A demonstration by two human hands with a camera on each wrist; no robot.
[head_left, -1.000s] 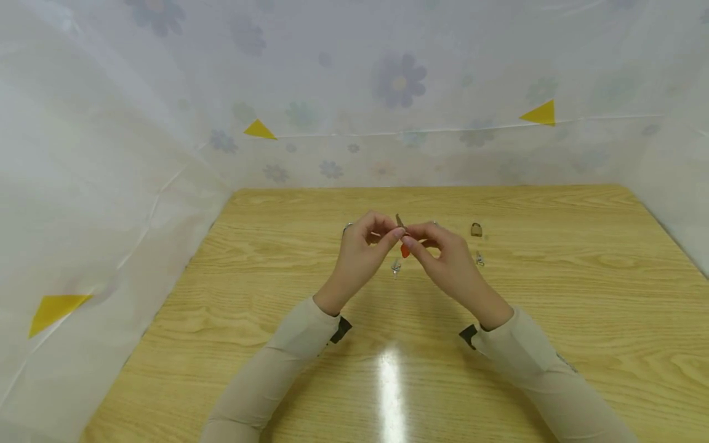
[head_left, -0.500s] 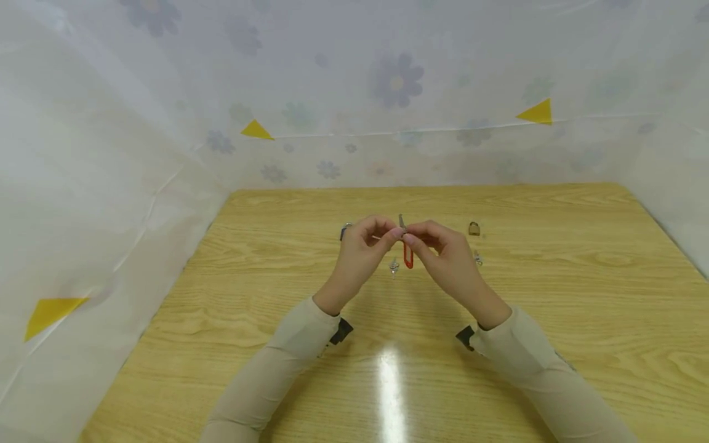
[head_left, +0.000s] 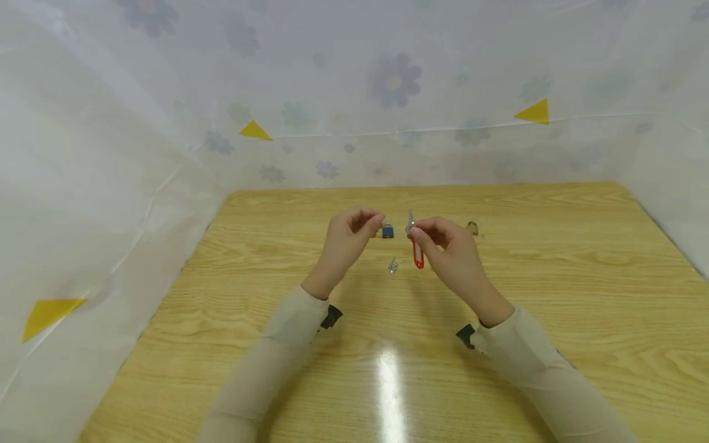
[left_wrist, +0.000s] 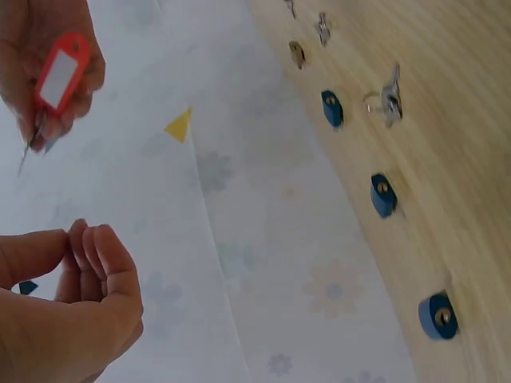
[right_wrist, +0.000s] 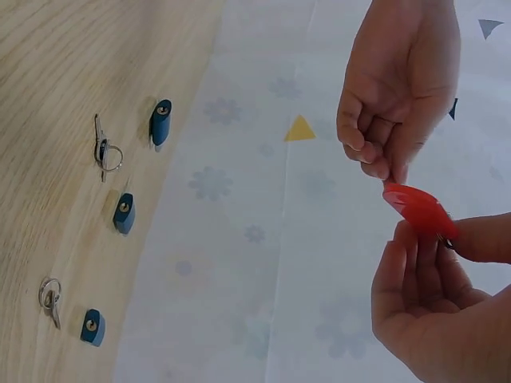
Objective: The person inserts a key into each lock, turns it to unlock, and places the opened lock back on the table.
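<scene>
My right hand (head_left: 451, 249) pinches a key (head_left: 411, 216) on a small ring, its blade pointing up and away. From the ring hangs a red key tag (head_left: 418, 254) with a white label, large in the left wrist view. My left hand (head_left: 350, 241) is raised opposite, apart from the key in the head view. Its thumb and curled fingertips meet with nothing seen between them in the left wrist view. Between the hands in the head view, a blue padlock (head_left: 388, 231) stands on the table with loose keys on a ring (head_left: 392, 266) nearer me.
Several padlocks stand in a row across the wooden table (head_left: 310, 206), among them a brass padlock (head_left: 472, 228) partly behind my right hand. More ringed keys (left_wrist: 322, 29) lie in front of the row. A flower-patterned sheet (head_left: 332, 92) rises behind the table.
My hands have come apart: the left has let go and moved left, the right has shifted slightly right with the key. The red tag hangs in fuller view, and a blue padlock shows between them.
</scene>
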